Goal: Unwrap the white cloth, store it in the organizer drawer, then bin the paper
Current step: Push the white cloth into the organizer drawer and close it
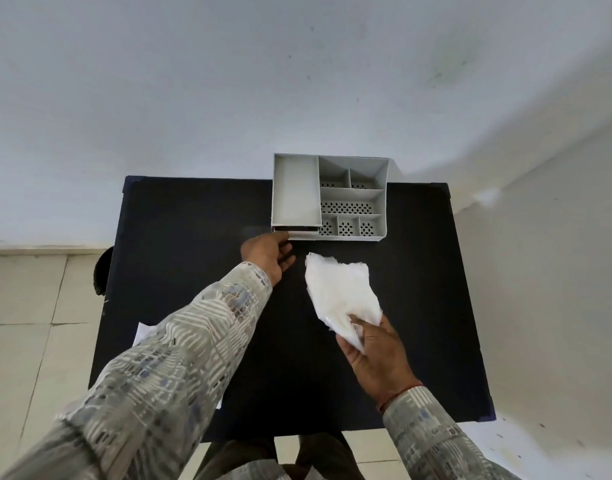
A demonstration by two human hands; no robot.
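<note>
Head view: right hand (374,355) fingers grip the white cloth (342,292); left hand (268,256), fingers loosely open and empty, reaches the organizer (294,188) drawer (297,231).

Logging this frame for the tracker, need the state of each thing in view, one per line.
cloth: unwrapped, loosely bunched, held above the table
right hand: gripping the cloth's near end
left hand: reaching at the drawer front, grip not clear
drawer: under the left side, shut or barely open
organizer: upright at the far table edge, top compartments empty
paper: flat on the table, mostly hidden under the left sleeve
</note>
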